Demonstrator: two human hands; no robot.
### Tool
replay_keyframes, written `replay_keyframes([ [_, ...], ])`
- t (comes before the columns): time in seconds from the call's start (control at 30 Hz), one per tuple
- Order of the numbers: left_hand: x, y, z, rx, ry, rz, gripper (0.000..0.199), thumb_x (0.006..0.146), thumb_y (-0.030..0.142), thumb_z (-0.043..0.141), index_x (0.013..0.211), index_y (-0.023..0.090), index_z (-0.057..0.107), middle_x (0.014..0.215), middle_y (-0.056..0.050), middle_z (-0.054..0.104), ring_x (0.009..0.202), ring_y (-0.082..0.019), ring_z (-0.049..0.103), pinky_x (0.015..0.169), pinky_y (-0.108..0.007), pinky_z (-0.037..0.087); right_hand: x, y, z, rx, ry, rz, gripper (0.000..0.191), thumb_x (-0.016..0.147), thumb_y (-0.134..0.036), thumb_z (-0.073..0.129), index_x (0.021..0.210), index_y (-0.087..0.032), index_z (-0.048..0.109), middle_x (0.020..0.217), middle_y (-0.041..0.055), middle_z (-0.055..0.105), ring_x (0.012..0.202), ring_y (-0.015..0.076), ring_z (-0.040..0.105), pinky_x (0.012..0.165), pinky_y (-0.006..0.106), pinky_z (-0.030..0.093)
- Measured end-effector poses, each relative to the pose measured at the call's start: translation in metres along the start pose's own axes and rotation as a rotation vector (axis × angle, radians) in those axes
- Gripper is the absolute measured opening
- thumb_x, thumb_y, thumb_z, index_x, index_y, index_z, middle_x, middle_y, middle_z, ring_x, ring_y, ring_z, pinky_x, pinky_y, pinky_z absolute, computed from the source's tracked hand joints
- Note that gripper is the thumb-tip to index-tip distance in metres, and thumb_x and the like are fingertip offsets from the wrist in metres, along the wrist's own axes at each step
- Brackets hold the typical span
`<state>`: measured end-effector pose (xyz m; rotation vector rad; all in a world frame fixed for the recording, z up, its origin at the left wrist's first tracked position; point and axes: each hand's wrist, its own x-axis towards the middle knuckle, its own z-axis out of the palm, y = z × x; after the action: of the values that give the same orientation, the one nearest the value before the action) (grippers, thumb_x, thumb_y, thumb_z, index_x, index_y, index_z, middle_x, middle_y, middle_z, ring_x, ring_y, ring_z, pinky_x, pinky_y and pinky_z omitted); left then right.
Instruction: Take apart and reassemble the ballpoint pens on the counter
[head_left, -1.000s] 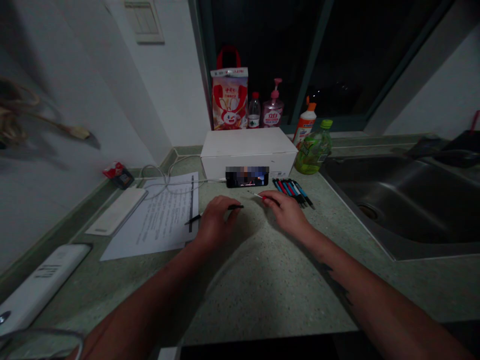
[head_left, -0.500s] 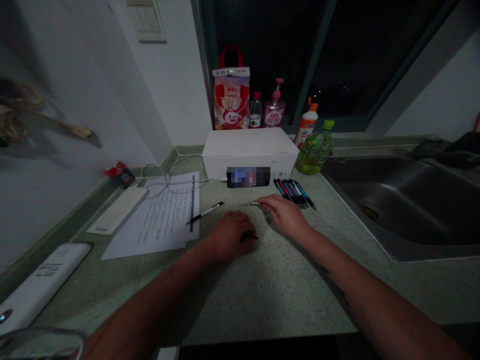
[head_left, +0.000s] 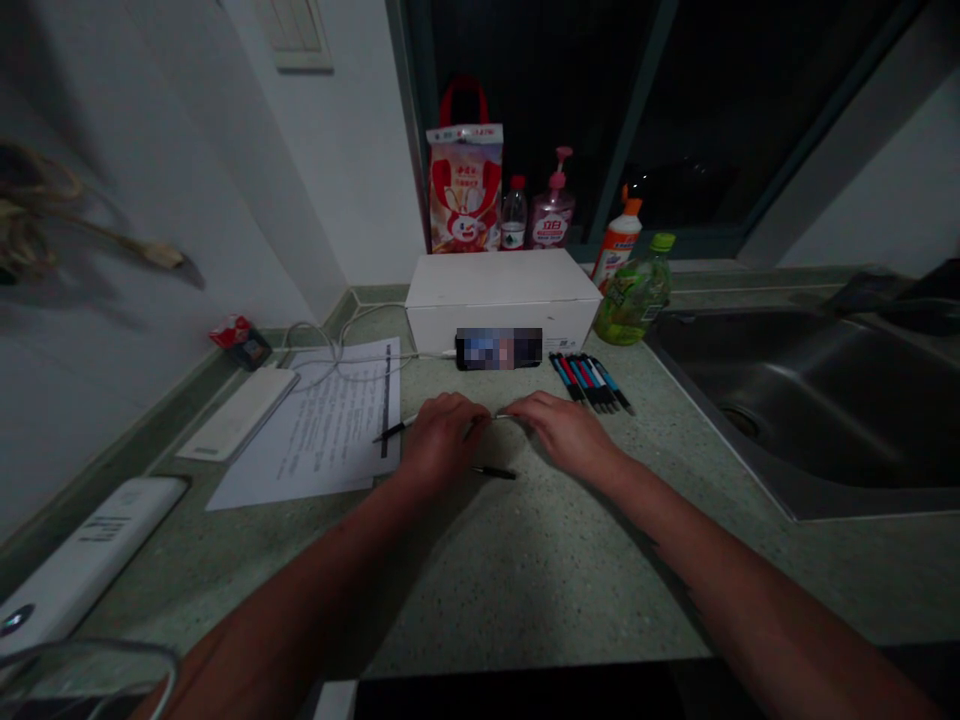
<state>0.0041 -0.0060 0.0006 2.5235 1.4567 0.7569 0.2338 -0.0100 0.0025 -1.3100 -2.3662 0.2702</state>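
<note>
My right hand (head_left: 564, 428) is closed in a pinch on a thin, pale pen refill (head_left: 501, 415) held just above the counter. The fingers of my left hand (head_left: 441, 438) are pinched at the other end of this piece, so the fingertips of both hands nearly meet. A dark pen part (head_left: 495, 472) lies on the counter just below my left hand. Behind my left hand, a white and black pen (head_left: 391, 432) rests partly on the printed sheet (head_left: 330, 425). A row of several coloured pens (head_left: 589, 382) lies beyond my right hand.
A phone (head_left: 499, 350) with a cable leans against a white box (head_left: 502, 280). Bottles, one a green-capped bottle (head_left: 636, 300), stand behind. To the right is a steel sink (head_left: 825, 400). At left lie a flat white box (head_left: 240, 412) and a white power strip (head_left: 97, 550).
My left hand has moved up and slightly left to meet the refill in my right hand. The dark pen part under it now shows on the counter.
</note>
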Motion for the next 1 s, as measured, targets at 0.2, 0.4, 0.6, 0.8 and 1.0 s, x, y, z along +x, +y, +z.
replay_keyframes([
  [0.2, 0.002, 0.002, -0.003, 0.038, -0.073, -0.047, 0.016, 0.096, 0.016, 0.060, 0.094, 0.020, 0.076, 0.096, -0.009, 0.072, 0.095, -0.027, 0.065, 0.087, -0.043, 0.048, 0.002, -0.002, 0.000, -0.034, -0.017, 0.016, 0.032, 0.107, -0.021, 0.050, 0.132, -0.025, 0.070, 0.117, 0.0074, 0.076, 0.104, 0.0237, 0.073, 0.088, 0.035, 0.055],
  [0.4, 0.002, -0.003, -0.007, 0.007, -0.062, -0.136, 0.018, 0.095, 0.015, 0.058, 0.088, 0.021, 0.074, 0.094, -0.009, 0.071, 0.093, -0.026, 0.063, 0.087, -0.042, 0.048, 0.003, 0.010, -0.011, -0.206, -0.030, 0.281, 0.025, 0.105, -0.026, 0.055, 0.116, -0.021, 0.077, 0.115, 0.0097, 0.077, 0.102, 0.0278, 0.073, 0.083, 0.036, 0.054],
  [0.6, -0.003, 0.005, -0.005, 0.013, -0.261, -0.003, 0.013, 0.090, 0.014, 0.062, 0.089, 0.020, 0.074, 0.092, -0.008, 0.072, 0.091, -0.025, 0.065, 0.086, -0.041, 0.048, 0.003, 0.023, -0.009, -0.092, 0.045, 0.222, 0.025, 0.106, -0.030, 0.055, 0.117, -0.025, 0.078, 0.113, 0.0085, 0.076, 0.104, 0.0251, 0.071, 0.088, 0.035, 0.053],
  [0.8, -0.005, 0.008, -0.005, -0.005, -0.189, -0.026, 0.008, 0.089, 0.018, 0.065, 0.091, 0.020, 0.073, 0.093, -0.007, 0.072, 0.092, -0.025, 0.066, 0.086, -0.039, 0.050, 0.004, 0.014, -0.001, -0.019, 0.052, -0.001, 0.019, 0.104, -0.024, 0.059, 0.111, -0.021, 0.076, 0.106, 0.0096, 0.075, 0.103, 0.0249, 0.067, 0.093, 0.038, 0.050],
  [1.0, -0.001, 0.006, 0.002, -0.147, -0.125, -0.149, 0.022, 0.089, 0.023, 0.071, 0.111, 0.023, 0.073, 0.098, -0.005, 0.077, 0.087, -0.024, 0.069, 0.079, -0.037, 0.052, 0.007, -0.007, -0.001, -0.074, 0.034, -0.191, 0.015, 0.101, -0.021, 0.064, 0.108, -0.023, 0.077, 0.104, 0.0071, 0.077, 0.102, 0.0253, 0.064, 0.091, 0.039, 0.046],
])
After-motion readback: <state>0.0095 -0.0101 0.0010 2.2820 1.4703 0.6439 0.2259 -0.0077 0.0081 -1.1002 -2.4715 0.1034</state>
